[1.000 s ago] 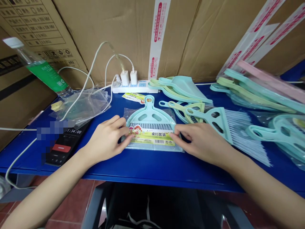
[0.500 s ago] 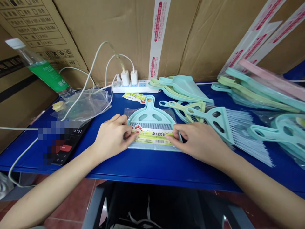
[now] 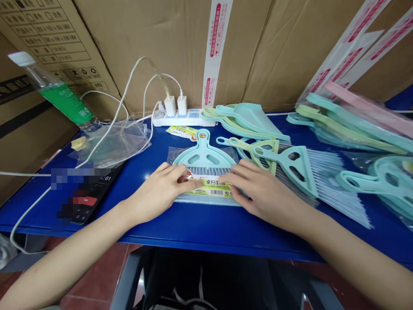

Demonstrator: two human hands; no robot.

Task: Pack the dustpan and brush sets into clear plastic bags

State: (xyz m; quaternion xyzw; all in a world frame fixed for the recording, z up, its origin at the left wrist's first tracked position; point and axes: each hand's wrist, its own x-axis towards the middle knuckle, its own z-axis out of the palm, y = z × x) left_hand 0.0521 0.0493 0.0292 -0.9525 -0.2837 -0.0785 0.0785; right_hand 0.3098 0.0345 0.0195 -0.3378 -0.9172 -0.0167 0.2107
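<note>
A light-blue brush and dustpan set [image 3: 206,153] lies flat before me in a clear plastic bag, its ringed handle pointing away. Across the bristles runs a yellow-and-white printed label [image 3: 214,183], partly covered by fingers. My left hand [image 3: 161,189] rests at the label's left end, thumb stretched along it and fingers loosely bent, gripping nothing. On the right end lies my right hand [image 3: 258,189], its fingers apart and touching the label. Just right of the set are loose brushes, a green one [image 3: 248,144] and a blue one [image 3: 290,163] with pale bristles.
Stacked dustpans [image 3: 254,116] lie behind, beside a power strip [image 3: 183,120] with chargers. Bagged dustpans [image 3: 355,120] and another bagged set [image 3: 383,176] sit right. Left are a phone [image 3: 97,189], plastic bags [image 3: 122,146] and a tilted bottle [image 3: 64,101]. Cardboard boxes [image 3: 174,38] stand behind.
Both hands have loosened from pinching the label's ends. The left thumb has slid right along the label, and the right fingers have spread and moved left over it.
</note>
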